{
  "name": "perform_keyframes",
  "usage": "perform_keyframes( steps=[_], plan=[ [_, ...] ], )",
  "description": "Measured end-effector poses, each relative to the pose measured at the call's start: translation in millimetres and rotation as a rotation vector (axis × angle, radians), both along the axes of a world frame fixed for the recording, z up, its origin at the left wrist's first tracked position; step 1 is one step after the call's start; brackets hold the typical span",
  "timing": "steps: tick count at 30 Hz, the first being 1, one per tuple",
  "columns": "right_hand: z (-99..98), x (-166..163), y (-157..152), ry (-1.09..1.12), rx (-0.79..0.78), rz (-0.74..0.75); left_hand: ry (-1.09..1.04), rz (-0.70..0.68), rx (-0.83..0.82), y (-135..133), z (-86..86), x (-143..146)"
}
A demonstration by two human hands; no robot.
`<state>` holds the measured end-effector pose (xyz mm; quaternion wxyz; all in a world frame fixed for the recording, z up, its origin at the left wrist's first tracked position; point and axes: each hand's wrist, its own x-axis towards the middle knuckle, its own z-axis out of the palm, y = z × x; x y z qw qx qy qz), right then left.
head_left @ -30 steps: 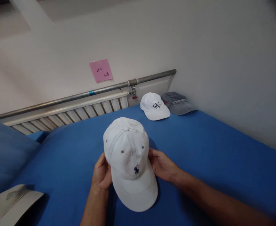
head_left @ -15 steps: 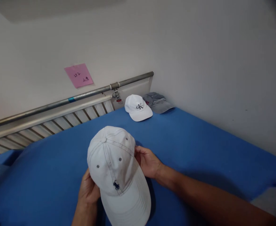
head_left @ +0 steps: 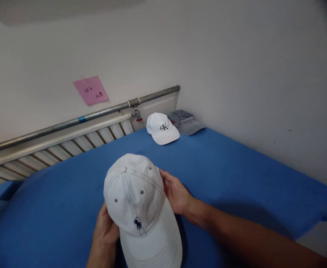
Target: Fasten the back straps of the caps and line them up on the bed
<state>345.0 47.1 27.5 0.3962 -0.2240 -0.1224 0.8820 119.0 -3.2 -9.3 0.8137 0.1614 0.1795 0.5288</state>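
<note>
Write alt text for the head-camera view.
A person's left hand and right hand hold a white baseball cap with a navy polo-player emblem over a blue cloth. Beyond lie a white CK cap and a gray cap.

pink note (head_left: 90, 90): "252" | rear white cap (head_left: 161, 130): "CK" | grey cap (head_left: 189, 126) — lettering (head_left: 186, 120) illegible | held cap (head_left: 135, 197) — rider emblem (head_left: 137, 223)

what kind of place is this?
An indoor room, possibly a dorm or workroom; the frame doesn't settle which. Signs: a wall radiator with an exposed metal pipe above it, a handwritten pink note on the wall, and a broad blue-covered surface in the corner.
</note>
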Motion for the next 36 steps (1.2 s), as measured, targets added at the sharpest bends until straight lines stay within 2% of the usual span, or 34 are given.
perform_keyframes(
  steps=[6, 11, 15, 22, 24, 30, 36],
  plan=[
    [0.6, 3.3, 1.9, -0.007, -0.035, -0.058, -0.092, -0.103, 0.177, 2.8, 13.4, 15.5],
    [3.2, 6.2, 4.4, -0.026, 0.048, -0.019, -0.159, -0.074, 0.256, -1.3, 16.5, 18.5],
    [2.9, 4.5, 0.8, -0.063, 0.039, 0.036, -0.202, -0.080, 0.310, -6.0, 18.2, 18.8],
    [-8.8, 3.8, 2.2, -0.052, 0.059, 0.007, -0.278, -0.072, 0.415, -3.0, 22.3, 13.4],
    [-11.7, 3.5, 2.3, -0.045, 0.045, 0.038, -0.282, -0.066, 0.422, -1.7, 24.0, 9.2],
    [-13.0, -3.0, -12.1, -0.133, 0.041, 0.206, -0.243, 0.068, 0.426, 0.3, 24.7, -9.3],
    [-13.0, -5.1, -17.2, -0.119, 0.084, 0.259, -0.185, 0.223, 0.358, -0.7, 15.0, -24.6]
  ],
)
